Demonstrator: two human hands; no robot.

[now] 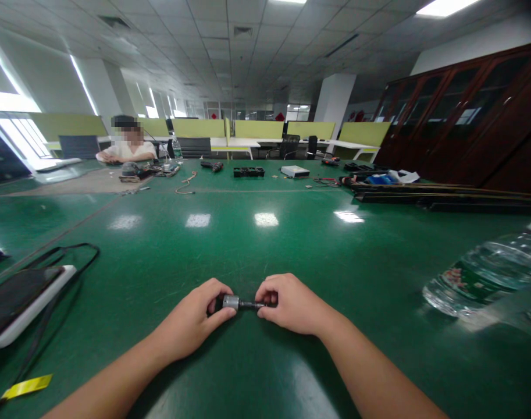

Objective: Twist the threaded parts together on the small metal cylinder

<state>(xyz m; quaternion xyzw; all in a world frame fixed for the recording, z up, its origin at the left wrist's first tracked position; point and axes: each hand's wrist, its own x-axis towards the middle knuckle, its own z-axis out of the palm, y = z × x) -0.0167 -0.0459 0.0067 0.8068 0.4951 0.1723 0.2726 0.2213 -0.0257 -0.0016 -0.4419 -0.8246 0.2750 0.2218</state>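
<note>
A small metal tool [231, 301] with a silver collar and a thin dark shaft lies level just above or on the green table [265, 250]. My left hand [199, 314] is closed round its thicker left end, thumb and fingers at the silver collar. The dark shaft's right end sits between the thumb and fingertips of my right hand [289, 302]. Between the two hands the shaft shows bare. The ends of the tool are partly hidden by my fingers.
At the left lie a phone-like device [25, 297] and a black strap with a yellow tag [29, 385]. A water bottle [478, 279] lies at the right. Farther off are a drill [211, 166], a black tray [248, 172], dark rails [387, 193] and a seated person [129, 145].
</note>
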